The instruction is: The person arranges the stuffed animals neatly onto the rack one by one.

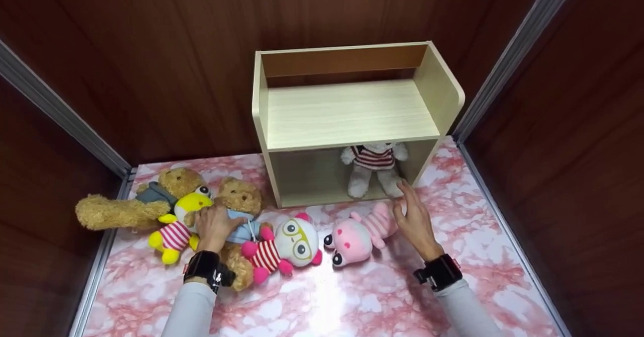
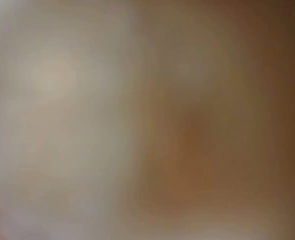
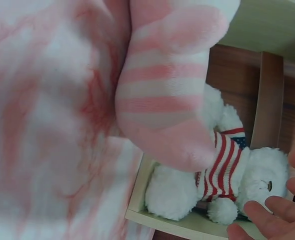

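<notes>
My left hand [image 1: 214,226] grips a brown teddy bear in light blue clothes [image 1: 241,229], thumb across its front; the left wrist view is only a brown and pale blur. Beside that hand lies a yellow-headed plush toy in a pink striped top [image 1: 176,231]. A panda plush with yellow glasses [image 1: 297,241] lies against the bear's right side. My right hand [image 1: 416,224] is held open, fingers extended, just right of a pink striped frog plush [image 1: 354,239]. Inside the shelf's lower compartment, a white bear in a striped sweater [image 1: 375,161] sits behind the frog.
A pale wooden two-level shelf [image 1: 347,113] stands against the brown back wall [image 1: 201,65]. Another brown teddy bear in a grey top [image 1: 181,183] lies at the far left. The toys rest on a pink marbled surface [image 1: 372,302] with brown panels on both sides.
</notes>
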`<state>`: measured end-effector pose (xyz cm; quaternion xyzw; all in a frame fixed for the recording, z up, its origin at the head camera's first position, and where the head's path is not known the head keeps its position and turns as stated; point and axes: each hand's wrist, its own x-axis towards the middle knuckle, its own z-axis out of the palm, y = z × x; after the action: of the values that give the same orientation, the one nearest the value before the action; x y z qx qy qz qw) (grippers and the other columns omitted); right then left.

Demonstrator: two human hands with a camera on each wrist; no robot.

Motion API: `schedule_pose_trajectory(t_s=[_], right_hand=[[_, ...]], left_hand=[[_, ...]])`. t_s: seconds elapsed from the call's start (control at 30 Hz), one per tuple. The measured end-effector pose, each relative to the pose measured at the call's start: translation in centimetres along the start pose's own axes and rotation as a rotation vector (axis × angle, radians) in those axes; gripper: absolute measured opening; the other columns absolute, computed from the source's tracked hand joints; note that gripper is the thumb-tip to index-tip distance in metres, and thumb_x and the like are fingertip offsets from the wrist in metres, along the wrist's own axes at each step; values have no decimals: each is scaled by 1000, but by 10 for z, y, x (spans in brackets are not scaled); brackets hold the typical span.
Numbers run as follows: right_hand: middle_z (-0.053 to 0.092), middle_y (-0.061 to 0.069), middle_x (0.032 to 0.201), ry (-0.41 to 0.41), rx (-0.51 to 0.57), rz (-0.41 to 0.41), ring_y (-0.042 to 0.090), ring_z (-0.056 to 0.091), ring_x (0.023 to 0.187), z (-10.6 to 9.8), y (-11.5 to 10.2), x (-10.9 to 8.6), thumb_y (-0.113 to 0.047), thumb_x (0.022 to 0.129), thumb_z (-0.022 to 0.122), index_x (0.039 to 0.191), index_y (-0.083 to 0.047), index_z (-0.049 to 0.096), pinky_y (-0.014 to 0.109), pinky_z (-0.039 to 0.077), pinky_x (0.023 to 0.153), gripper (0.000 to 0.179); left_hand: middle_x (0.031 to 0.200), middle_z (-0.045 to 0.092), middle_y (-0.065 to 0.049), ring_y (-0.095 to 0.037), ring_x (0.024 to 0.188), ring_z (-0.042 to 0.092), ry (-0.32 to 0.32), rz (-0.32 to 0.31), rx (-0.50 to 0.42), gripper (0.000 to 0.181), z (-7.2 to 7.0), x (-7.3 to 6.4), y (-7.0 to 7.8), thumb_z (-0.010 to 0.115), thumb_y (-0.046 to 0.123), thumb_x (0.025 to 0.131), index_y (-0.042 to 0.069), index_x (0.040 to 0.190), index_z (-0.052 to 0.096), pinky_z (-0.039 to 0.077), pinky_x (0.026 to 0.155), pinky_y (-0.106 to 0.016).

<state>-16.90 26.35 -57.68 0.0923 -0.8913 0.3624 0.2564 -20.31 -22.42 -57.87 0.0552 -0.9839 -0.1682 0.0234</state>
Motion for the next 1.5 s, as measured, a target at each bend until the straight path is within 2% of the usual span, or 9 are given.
schedule_pose_trajectory(t_s=[0.2,0.4,0.6,0.7,0.87,1.03,1.1,1.3,1.5], right_hand=[[48,25,153,-18,17,21,44,50,137,2,-2,-5,3,93,64,142,6,55,56,42,110,50],[47,23,155,-36,25,48,42,48,138,0,-5,-8,1,94,63,144,4,54,54,40,113,50],[56,27,144,53,43,33,44,56,129,1,-10,-9,5,92,64,144,7,51,56,44,108,53],[59,27,140,91,65,11,43,58,125,3,-17,-10,6,92,64,143,8,51,55,46,104,53],[64,22,133,101,77,-7,38,62,119,5,-30,-8,6,92,63,139,5,57,50,48,100,47],[66,20,132,74,111,16,36,63,119,9,-43,-7,7,93,63,137,4,59,50,53,95,45],[65,19,134,70,118,18,35,62,121,11,-47,-8,6,93,63,139,4,57,49,55,92,46],[65,19,137,75,151,10,35,62,121,15,-58,-11,2,94,64,140,4,55,47,48,101,47],[64,18,137,51,228,-8,35,60,126,20,-69,-14,6,94,64,140,3,56,41,44,110,47]], left_hand=[[107,66,-36,-56,107,57,-16,-20,-19,91,2,-7,-5,87,42,79,-15,137,48,34,99,-64],[107,65,-36,-53,104,58,86,-25,-88,98,1,-18,-10,87,33,76,-16,146,40,27,111,-65],[132,58,-37,-54,122,52,229,4,-172,116,-6,-29,-7,94,34,70,-10,156,29,10,123,-62],[136,55,-36,-52,127,51,359,57,-207,122,-13,-37,-1,101,32,62,-11,154,31,3,125,-60],[125,57,-36,-52,119,53,600,258,-220,117,-24,-46,12,103,23,57,-14,146,38,1,125,-61],[127,55,-35,-50,120,52,733,434,-235,106,-33,-52,30,94,14,65,-15,147,36,4,123,-66],[131,54,-35,-49,122,52,795,479,-264,102,-36,-55,39,92,23,72,-14,148,35,5,122,-68],[134,56,-28,-43,122,54,979,556,-328,109,-47,-61,63,68,77,82,-4,148,37,11,119,-71],[135,57,-21,-36,127,54,1064,569,-369,85,-55,-70,90,72,60,90,8,150,40,8,121,-69]])
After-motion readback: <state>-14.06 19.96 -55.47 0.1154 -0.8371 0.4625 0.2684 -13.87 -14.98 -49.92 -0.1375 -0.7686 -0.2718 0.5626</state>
